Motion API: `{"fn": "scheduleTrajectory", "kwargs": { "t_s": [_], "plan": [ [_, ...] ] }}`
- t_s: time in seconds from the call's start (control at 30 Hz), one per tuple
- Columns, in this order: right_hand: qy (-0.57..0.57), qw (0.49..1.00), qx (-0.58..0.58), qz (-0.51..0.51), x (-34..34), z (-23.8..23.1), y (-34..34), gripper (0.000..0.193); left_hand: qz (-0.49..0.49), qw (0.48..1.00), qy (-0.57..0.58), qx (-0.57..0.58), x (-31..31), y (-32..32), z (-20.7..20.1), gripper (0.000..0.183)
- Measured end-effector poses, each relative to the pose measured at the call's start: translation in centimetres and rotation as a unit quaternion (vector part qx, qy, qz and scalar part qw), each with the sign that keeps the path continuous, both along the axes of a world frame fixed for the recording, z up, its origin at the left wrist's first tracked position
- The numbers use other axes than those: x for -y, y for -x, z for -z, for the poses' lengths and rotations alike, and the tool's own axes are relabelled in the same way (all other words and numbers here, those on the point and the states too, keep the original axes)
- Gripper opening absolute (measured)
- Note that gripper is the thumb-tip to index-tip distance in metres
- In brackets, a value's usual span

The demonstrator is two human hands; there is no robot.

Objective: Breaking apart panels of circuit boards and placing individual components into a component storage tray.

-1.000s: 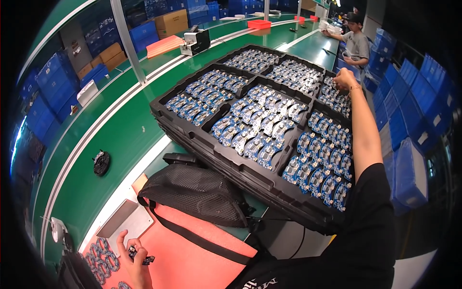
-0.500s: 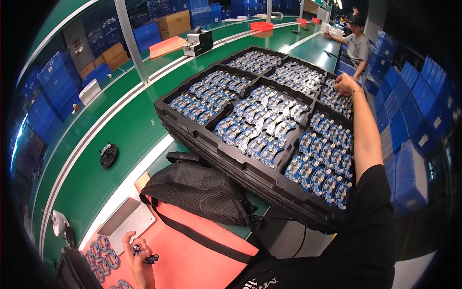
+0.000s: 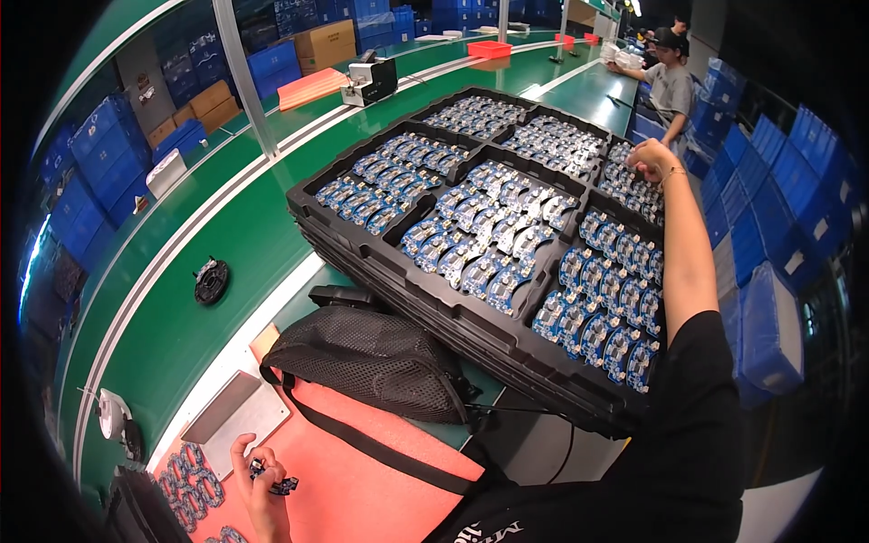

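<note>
My right hand [image 3: 650, 161] is stretched out over the far right compartment of a black divided tray [image 3: 434, 303]. Its fingers are drawn together just above the curved blue circuit boards [image 3: 625, 188] there; whatever they pinch is hidden. Low on the left, my left hand [image 3: 261, 489] curls around a small dark circuit board [image 3: 272, 478], its index finger raised. That hand hovers over a pink foam mat [image 3: 362, 493]. More ring-shaped boards [image 3: 192, 484] lie on the mat to its left.
A black mesh bag [image 3: 371, 362] with a strap lies between mat and tray. A metal bracket [image 3: 237, 421] stands beside it. On the green conveyor [image 3: 272, 226] sit a round black part [image 3: 211, 281] and a white part [image 3: 113, 418]. Another person [image 3: 670, 90] works at the far right.
The round black part has shifted slightly up and right along the conveyor. My right hand has barely moved over the same compartment; my left hand keeps its hold.
</note>
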State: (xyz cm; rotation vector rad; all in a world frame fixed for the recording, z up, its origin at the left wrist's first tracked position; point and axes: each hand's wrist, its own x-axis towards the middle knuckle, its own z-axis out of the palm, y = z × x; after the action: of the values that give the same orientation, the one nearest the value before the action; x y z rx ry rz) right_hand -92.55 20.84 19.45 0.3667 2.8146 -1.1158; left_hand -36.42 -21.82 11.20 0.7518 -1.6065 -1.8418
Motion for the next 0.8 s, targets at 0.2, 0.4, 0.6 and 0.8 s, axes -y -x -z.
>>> {"fn": "scheduleTrajectory", "kwargs": {
  "t_s": [0.2,0.4,0.6,0.8],
  "plan": [
    [0.137,0.986,0.069,0.062,-1.3,0.3,1.8,0.01,-0.005,1.0,0.003,0.004,-0.2,0.0,-0.2,0.048],
    [0.149,0.985,0.022,0.09,-1.3,0.6,1.0,0.005,0.0,1.0,0.007,0.015,0.5,0.0,0.4,0.047],
    [0.143,0.985,0.0,0.096,-2.6,0.8,2.3,0.012,0.006,1.0,0.011,0.016,0.0,0.0,-0.1,0.045],
    [0.029,0.992,0.077,0.092,-2.1,1.5,3.2,0.009,0.01,1.0,0.007,0.01,0.8,-0.1,0.9,0.044]
  ]
}}
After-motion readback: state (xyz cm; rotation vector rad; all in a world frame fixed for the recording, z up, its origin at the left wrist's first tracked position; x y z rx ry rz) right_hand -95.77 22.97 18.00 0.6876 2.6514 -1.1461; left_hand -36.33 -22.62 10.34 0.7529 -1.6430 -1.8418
